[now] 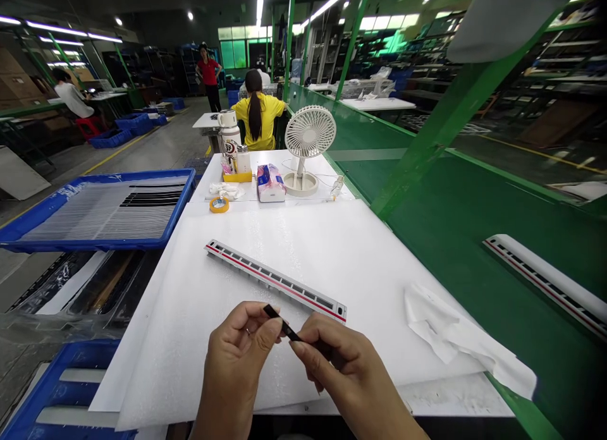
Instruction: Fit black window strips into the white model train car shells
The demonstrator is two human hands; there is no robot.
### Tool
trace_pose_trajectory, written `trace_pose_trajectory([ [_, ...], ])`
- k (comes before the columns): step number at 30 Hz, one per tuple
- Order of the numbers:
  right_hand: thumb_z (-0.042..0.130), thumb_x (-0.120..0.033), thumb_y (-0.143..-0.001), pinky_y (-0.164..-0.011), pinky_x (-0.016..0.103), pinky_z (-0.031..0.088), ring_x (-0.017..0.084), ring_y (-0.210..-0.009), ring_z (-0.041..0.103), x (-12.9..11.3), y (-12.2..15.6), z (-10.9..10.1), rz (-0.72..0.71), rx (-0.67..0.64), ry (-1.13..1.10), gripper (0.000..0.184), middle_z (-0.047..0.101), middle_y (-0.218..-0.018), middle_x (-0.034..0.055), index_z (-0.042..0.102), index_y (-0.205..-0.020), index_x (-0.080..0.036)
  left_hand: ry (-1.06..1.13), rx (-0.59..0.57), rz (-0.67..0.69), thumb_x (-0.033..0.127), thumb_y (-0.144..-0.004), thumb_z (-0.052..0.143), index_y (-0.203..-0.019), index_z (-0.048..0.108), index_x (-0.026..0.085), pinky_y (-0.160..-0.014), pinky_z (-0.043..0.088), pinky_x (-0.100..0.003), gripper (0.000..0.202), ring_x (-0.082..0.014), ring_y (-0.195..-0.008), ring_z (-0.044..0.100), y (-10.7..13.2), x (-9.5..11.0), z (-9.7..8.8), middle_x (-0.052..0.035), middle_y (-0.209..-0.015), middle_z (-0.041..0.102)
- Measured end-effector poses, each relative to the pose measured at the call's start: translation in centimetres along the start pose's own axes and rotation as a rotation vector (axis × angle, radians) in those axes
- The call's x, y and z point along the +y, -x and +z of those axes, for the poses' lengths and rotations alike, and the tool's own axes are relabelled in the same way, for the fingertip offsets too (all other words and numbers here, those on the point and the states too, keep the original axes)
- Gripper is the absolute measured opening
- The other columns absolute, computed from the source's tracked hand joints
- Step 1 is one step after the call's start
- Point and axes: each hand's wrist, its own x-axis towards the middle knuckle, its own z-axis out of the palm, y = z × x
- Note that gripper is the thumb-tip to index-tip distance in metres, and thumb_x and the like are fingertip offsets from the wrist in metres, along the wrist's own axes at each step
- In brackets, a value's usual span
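A small flat black strip is pinched between my two hands above the near part of the table. My left hand grips its upper left end with thumb and fingers. At the lower right end, my right hand holds it the same way. Just beyond my hands a model train car body lies slantwise on the white foam sheet. The car is light grey with a red stripe and dark windows, and its right end comes close behind my right hand.
A white cloth lies at the table's right edge. Further back are yellow tape, a tissue pack, a fan and a bottle. Another train car body rests on the green bench. Left stands a blue tray of strips.
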Motion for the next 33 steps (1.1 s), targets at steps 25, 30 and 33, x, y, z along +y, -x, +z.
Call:
trace_pose_trajectory([
  [25,0.052,-0.027,-0.086,-0.054,0.022,0.037,0.010,-0.058,0.047,-1.0,-1.0,-0.8,-0.021,-0.110,0.066,0.025,0.050,-0.062,-0.0023,0.053,-0.063,-0.018,0.144,-0.019,-0.081,0.025,-0.069,0.072,-0.071,0.063,0.015,-0.065,0.043,-0.020,0.015,-0.0089,-0.065,0.051,-0.1,-0.3,-0.3,0.0004,-0.068,0.059],
  [30,0.052,-0.021,-0.086,-0.053,0.023,0.033,0.010,-0.057,0.044,-1.2,-1.0,-0.8,-0.098,-0.062,0.121,0.020,0.050,-0.061,-0.0030,0.056,-0.066,-0.018,0.101,-0.031,-0.063,0.026,-0.071,0.071,-0.070,0.063,0.015,-0.064,0.043,-0.020,0.014,-0.0086,-0.064,0.051,-0.3,-0.4,-0.6,0.0010,-0.065,0.059],
  [33,0.050,-0.018,-0.087,-0.055,0.023,0.034,0.010,-0.059,0.046,-0.9,-1.2,-1.0,-0.163,-0.098,0.174,0.020,0.052,-0.063,-0.0022,0.058,-0.069,-0.018,0.004,-0.125,-0.056,0.025,-0.073,0.069,-0.072,0.064,0.016,-0.067,0.044,-0.021,0.011,-0.0098,-0.066,0.053,-0.7,-0.1,-1.3,0.0006,-0.066,0.060],
])
